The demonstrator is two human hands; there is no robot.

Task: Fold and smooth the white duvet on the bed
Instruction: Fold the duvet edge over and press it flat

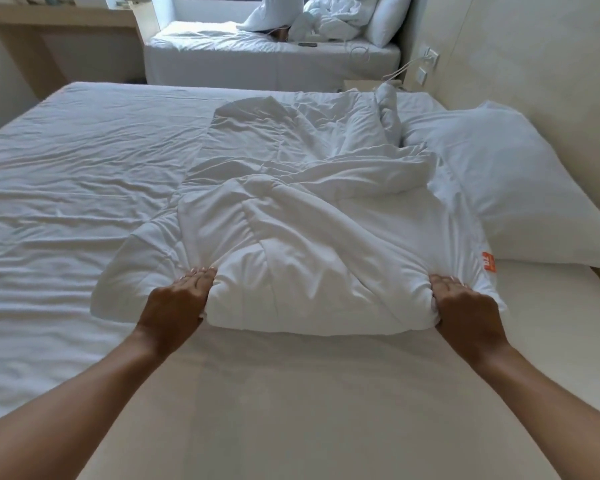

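The white duvet (309, 216) lies crumpled in a long strip down the middle of the bed (66, 188), its near end folded into a thick roll. My left hand (177, 303) grips the left side of that near fold, fingers curled into the fabric. On the right side of the same fold, my right hand (465, 306) grips it next to an orange label (488, 262). The far end of the duvet runs up toward the headboard side, twisted and creased.
A white pillow (510, 188) lies right of the duvet against the beige wall. The wrinkled sheet spreads to the left. A second bed (271, 60) with heaped bedding stands beyond. Wall sockets with a white cable (430, 58) sit at the upper right.
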